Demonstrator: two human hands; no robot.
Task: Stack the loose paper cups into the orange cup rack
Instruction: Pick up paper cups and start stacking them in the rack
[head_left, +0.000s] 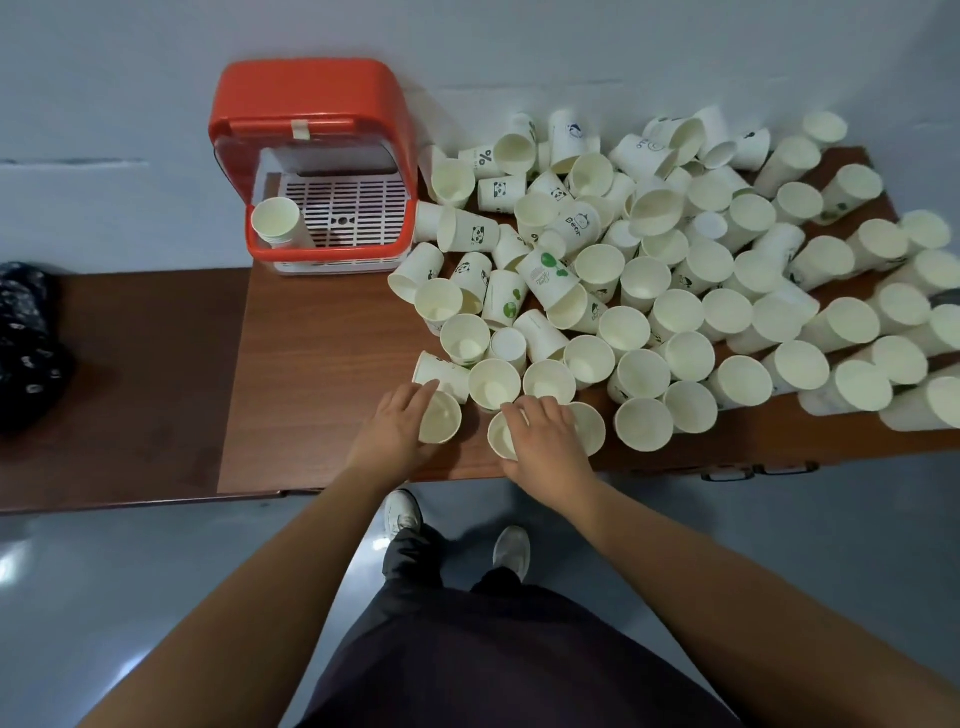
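Observation:
The orange cup rack (311, 104) stands at the back left of the brown table (322, 374), lid up, with a short stack of paper cups (278, 223) in its left front corner. A big heap of loose white paper cups (675, 291) covers the table's middle and right. My left hand (397, 431) wraps around an upright cup (441, 423) near the front edge. My right hand (545, 441) grips another upright cup (501, 439) beside it; a further cup (592, 428) shows just right of that hand.
A lower brown surface (119, 389) adjoins the table on the left, with a dark patterned bag (26, 343) at its far left. A pale wall runs behind. Drawer handles (727, 474) show under the front edge. My shoes (402, 514) stand on grey floor.

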